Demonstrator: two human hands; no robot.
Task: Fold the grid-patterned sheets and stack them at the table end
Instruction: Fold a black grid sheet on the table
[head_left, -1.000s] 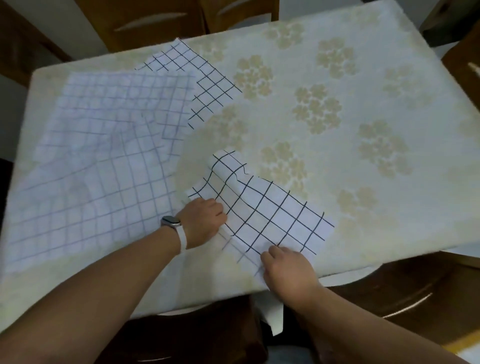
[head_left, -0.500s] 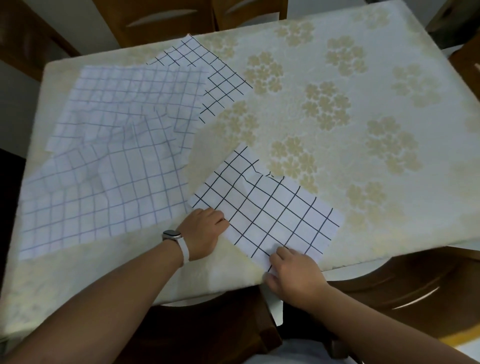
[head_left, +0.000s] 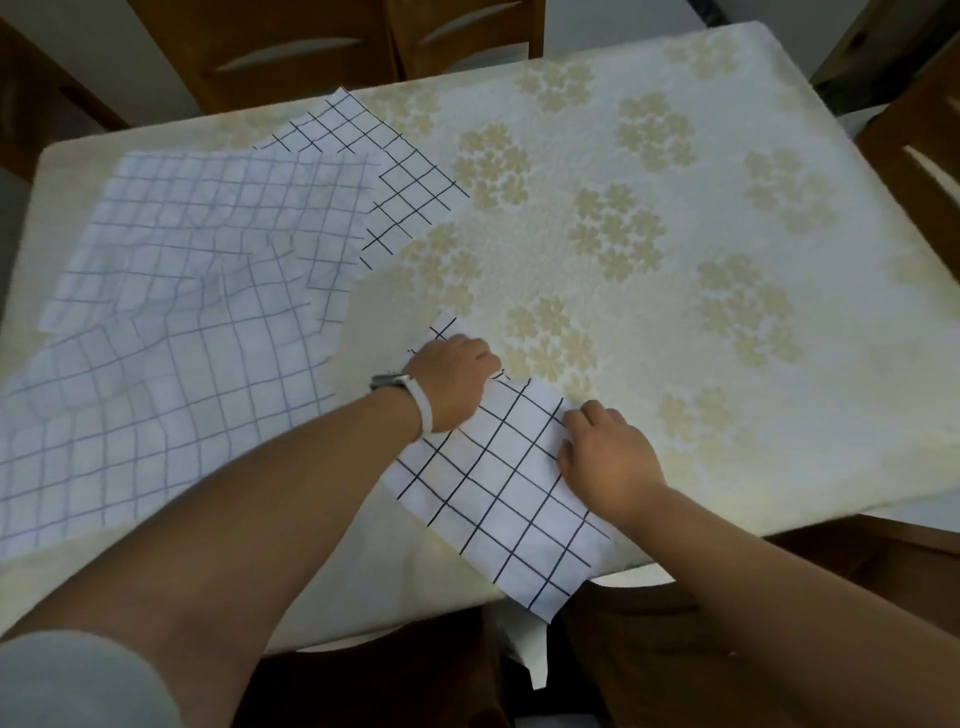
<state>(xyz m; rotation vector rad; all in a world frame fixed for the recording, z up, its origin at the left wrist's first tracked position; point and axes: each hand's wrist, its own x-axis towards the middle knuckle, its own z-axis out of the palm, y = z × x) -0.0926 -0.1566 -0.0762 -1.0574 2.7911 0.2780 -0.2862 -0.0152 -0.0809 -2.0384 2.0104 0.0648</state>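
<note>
Nearest, across the front edge of the desk (head_left: 779, 467), a small black-grid sheet (head_left: 498, 483), lying slantwise with its near corner hanging past the edge. Pinches the sheet's right edge with the right hand (head_left: 608, 457), thumb and bent fingers closed on it. Grips the sheet's far corner with the left hand (head_left: 452, 382), fingers curled under, a white wristband (head_left: 423, 410) at the wrist. Further left, spread and creased on the desk, two big overlapping sheets (head_left: 171, 332) with paler grid lines. Beyond them, partly tucked under their far edge, a far black-grid sheet (head_left: 395, 171). Behind the desk, wooden chairs (head_left: 291, 47).
</note>
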